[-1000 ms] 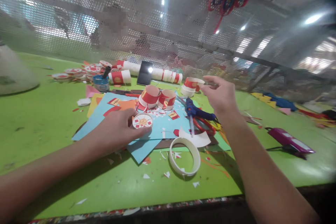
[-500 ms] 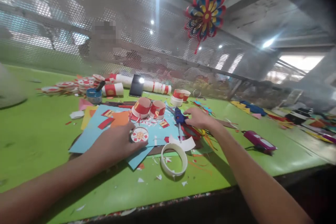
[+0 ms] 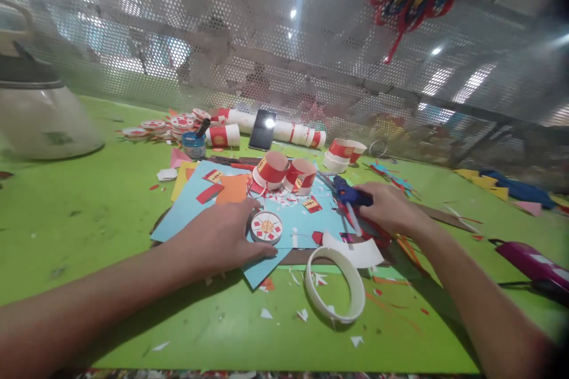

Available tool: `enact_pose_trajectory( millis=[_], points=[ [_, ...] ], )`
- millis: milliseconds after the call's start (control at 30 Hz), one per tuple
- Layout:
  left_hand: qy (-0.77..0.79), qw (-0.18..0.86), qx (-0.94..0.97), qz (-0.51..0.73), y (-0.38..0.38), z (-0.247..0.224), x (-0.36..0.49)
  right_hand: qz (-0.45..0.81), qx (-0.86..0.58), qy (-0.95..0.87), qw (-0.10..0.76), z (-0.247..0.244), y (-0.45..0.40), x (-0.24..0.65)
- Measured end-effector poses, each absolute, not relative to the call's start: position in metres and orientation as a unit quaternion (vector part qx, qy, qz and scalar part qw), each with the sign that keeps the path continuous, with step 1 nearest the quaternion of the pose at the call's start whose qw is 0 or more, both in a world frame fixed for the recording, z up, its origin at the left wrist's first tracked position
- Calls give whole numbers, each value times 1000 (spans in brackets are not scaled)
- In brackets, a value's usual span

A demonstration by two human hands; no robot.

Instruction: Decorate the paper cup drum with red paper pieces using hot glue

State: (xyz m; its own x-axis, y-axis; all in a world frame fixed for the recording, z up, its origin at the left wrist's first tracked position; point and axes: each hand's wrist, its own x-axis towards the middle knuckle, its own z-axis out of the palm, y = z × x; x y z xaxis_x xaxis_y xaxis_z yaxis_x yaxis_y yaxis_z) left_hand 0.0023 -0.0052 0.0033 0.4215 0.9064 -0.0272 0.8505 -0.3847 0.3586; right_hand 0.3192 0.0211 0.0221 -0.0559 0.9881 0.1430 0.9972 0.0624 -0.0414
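My left hand point(image 3: 222, 234) curves its fingers and thumb around a small round white paper disc point(image 3: 267, 227) with a red and yellow pattern, lying on light blue card point(image 3: 288, 231). On the right, my right hand point(image 3: 391, 207) is closed around the dark end of a blue glue gun point(image 3: 349, 192); a pale, translucent stick sticks out of it toward me. Between the hands, two red and white paper cups point(image 3: 272, 170) stand on the card. Nearest me lies a white paper ring point(image 3: 334, 284), with a curved white paper piece point(image 3: 353, 250) beside it.
Behind the card are a blue glue jar point(image 3: 194, 145) with a brush, a phone point(image 3: 263, 129) and a long red and white tube point(image 3: 293, 132). A white kettle point(image 3: 44, 112) stands far left. At right lies a purple tool point(image 3: 533, 260). Paper scraps litter the green table point(image 3: 133, 320).
The view has turned left and down, so things sit further right and the kettle shows fully. Both hands keep nearly the same places over the card.
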Motion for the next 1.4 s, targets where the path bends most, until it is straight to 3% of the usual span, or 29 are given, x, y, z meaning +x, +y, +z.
enact_pose_trajectory(
  millis=[167, 400, 467, 533, 567, 633, 733, 800, 1400],
  points=[
    [519, 193, 829, 83, -3, 8, 1, -39, -690, -707, 149, 24, 21, 329],
    [505, 205, 834, 91, 0, 6, -1, -41, -709, -593, 380, 37, 10, 352],
    [507, 205, 831, 99, 0, 6, -1, 13, -662, -594, 457, 41, 2, 343],
    [511, 199, 829, 106, 1, 5, 0, 167, -565, -603, 538, 45, -9, 325],
    [514, 194, 828, 110, 1, 4, 1, 236, -544, -616, 519, 48, -15, 313],
    [516, 182, 828, 120, 2, 1, 2, 307, -548, -683, 373, 56, -25, 289],
    [509, 172, 832, 136, 2, -4, 3, 281, -539, -768, 201, 67, -33, 257],
    [510, 173, 832, 137, 3, -5, 2, 248, -533, -793, 158, 70, -31, 244],
    [532, 163, 823, 114, 0, -6, 6, 171, -533, -816, 144, 41, -34, 237]
  ],
)
